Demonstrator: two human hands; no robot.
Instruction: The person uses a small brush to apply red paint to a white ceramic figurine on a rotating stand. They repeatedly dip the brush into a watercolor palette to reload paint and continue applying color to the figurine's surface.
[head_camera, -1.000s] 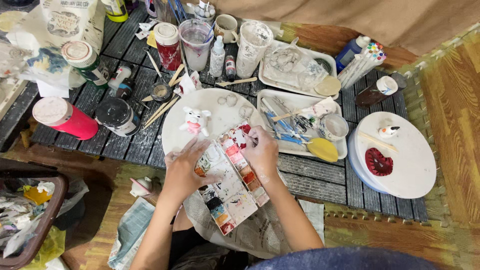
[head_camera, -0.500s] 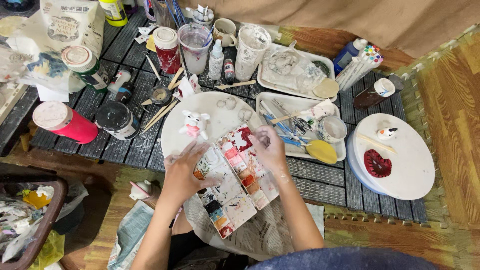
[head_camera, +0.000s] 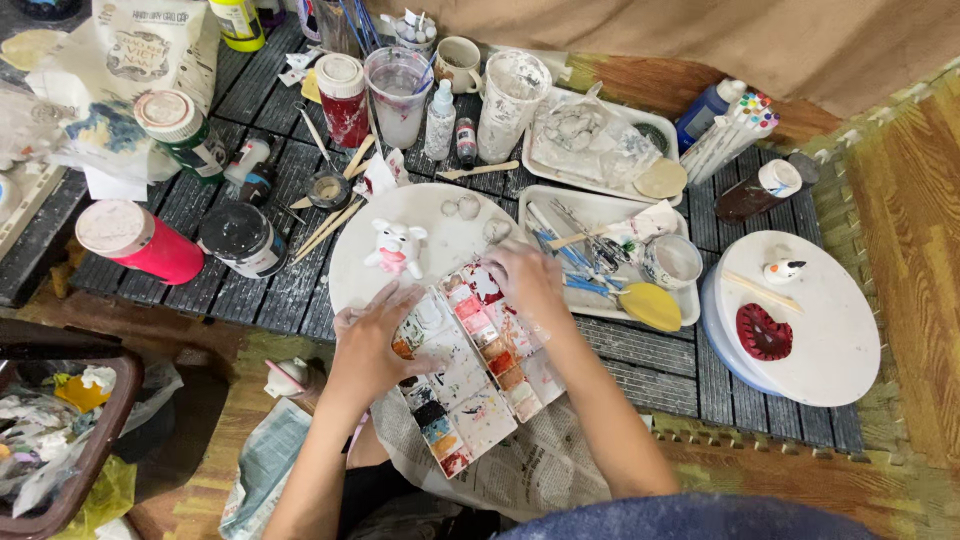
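Both hands rest on an opened paint palette (head_camera: 470, 370) that lies tilted at the near edge of the desk (head_camera: 250, 290), half over a sheet of newspaper (head_camera: 540, 465). The left hand (head_camera: 375, 335) lies flat with fingers spread on the palette's left side, pressing down on it. The right hand (head_camera: 525, 285) sits at the palette's far right corner, fingers curled over the edge; whether it pinches the rim I cannot tell.

Just beyond the palette lies a round white plate (head_camera: 440, 235) with a small white figure (head_camera: 395, 248) standing on it. Right of the hands, a white tray (head_camera: 600, 205) holds brushes and a yellow spatula (head_camera: 650, 305). Further right, a round white board (head_camera: 810, 320) carries a dark red heart (head_camera: 763, 332). On the left stand a pink jar (head_camera: 140, 243) and a black jar (head_camera: 240, 238), side by side. Cups and bottles crowd the far side.
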